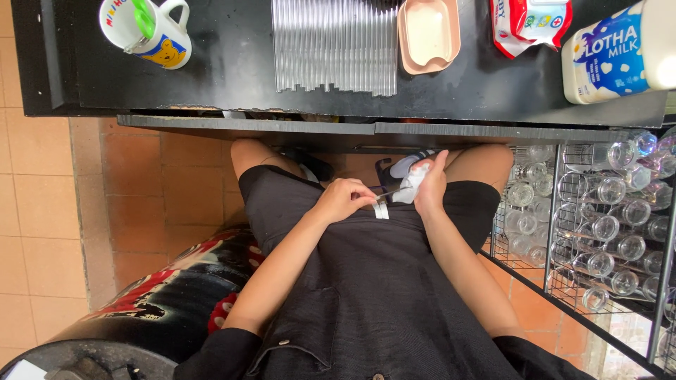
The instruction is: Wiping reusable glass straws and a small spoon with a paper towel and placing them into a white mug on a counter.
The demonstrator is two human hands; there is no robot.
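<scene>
We see a black counter [232, 70] above the lap; a wire rack [556, 211] of glass jars stands at the right; our right hand [431, 184] is closed around a crumpled white wrapper [412, 181]; our left hand [343, 200] pinches a small white strip [381, 209] just beside it.

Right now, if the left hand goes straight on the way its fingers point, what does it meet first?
The left hand points across the lap, pinching a small white strip. Straight on, it would probably first meet the white bundle held in the right hand, though depth is unclear.
</scene>
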